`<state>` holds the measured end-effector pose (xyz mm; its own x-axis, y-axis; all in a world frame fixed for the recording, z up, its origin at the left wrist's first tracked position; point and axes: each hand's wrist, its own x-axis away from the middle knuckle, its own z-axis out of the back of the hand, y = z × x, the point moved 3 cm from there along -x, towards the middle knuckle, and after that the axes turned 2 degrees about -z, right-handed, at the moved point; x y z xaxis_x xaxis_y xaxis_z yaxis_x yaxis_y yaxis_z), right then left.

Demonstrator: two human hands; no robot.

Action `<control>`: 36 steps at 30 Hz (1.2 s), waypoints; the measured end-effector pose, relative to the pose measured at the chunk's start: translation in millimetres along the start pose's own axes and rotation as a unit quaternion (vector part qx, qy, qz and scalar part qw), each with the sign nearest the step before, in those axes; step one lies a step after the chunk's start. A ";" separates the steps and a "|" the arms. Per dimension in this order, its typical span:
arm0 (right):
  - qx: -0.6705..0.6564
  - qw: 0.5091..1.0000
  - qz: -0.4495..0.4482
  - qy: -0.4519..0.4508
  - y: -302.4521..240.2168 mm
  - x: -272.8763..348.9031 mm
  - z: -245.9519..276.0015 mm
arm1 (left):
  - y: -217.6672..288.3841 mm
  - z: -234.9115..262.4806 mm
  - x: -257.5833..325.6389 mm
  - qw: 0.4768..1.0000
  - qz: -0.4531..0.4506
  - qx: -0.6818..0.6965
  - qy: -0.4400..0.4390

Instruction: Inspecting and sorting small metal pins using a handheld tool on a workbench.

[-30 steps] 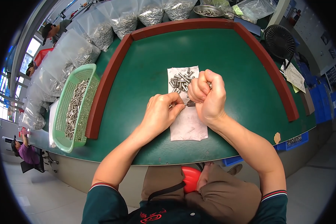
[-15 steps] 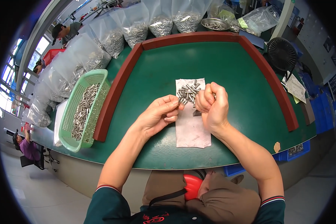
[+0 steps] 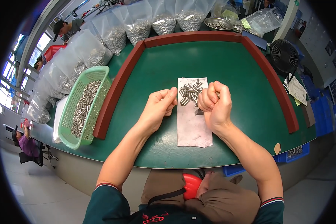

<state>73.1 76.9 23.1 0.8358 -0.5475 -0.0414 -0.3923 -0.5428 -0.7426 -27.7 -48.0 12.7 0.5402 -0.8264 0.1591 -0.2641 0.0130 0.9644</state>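
Note:
A pile of small silvery metal pins (image 3: 190,92) lies on the upper half of a pale pinkish cloth (image 3: 195,130) in front of me. Just left of the cloth, my left hand (image 3: 158,107) is closed, thumb pressed to the fingers; whatever they hold is hidden. My right hand (image 3: 217,106) makes a fist over the cloth's right edge, beside the pile. A bit of metal shows at its curled fingers, too little to name. Below that fist a dark wedge-shaped piece (image 3: 199,111) shows against the cloth; I cannot tell whether the hand holds it.
A green basket (image 3: 65,125) of metal pins stands at left, outside the dark red raised border (image 3: 190,36) on the green table (image 3: 156,63). Bags of metal parts (image 3: 164,24) line the back and left. A round metal dish (image 3: 209,22) and black fan (image 3: 283,56) stand at right.
My left hand has drawn left and slightly up, away from the pins it was touching, and off the cloth. The right fist stays nearly in place.

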 end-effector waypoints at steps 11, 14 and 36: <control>0.005 1.000 -0.003 0.001 -0.9 0.2 -0.2 | -0.9 -25.7 2.0 0.801 -0.264 -0.525 0.113; 0.002 1.000 -0.006 0.001 -0.7 0.2 0.1 | 1.5 -25.2 5.1 0.793 -0.263 -0.536 0.122; -0.048 0.999 -0.005 0.007 -2.9 0.6 1.3 | -0.3 -25.7 15.8 0.870 -0.140 -0.473 0.006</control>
<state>75.3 78.9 24.4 0.8345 -0.5505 -0.0245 -0.4201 -0.6068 -0.6747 1.5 -46.6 20.4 0.4863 -0.8663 -0.1139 0.6526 0.2734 0.7066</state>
